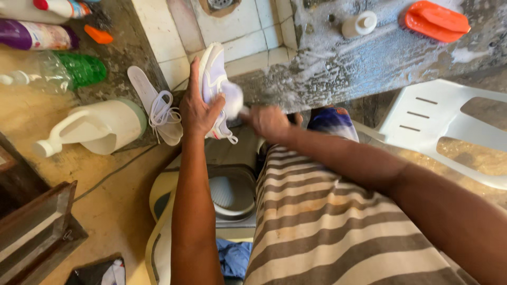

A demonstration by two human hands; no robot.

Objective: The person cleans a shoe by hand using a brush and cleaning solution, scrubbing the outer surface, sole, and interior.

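Observation:
My left hand (198, 108) grips a white sneaker (214, 74), holding it on its side against the edge of a wet concrete ledge (338, 68). My right hand (269, 122) is blurred and closed around a brush with a white soapy head (232, 99) pressed to the shoe's side. A white insole (142, 84) and loose white laces (161, 111) lie just left of the shoe. I wear a brown and cream striped cloth (327, 227) over my lap.
A white jug (100, 126), a green plastic bottle (63, 71) and a purple bottle (34, 34) lie at left. An orange brush (435, 21) and a small white bottle (359, 24) rest on the ledge. A white plastic chair (449, 126) stands right. A basin (232, 192) sits below.

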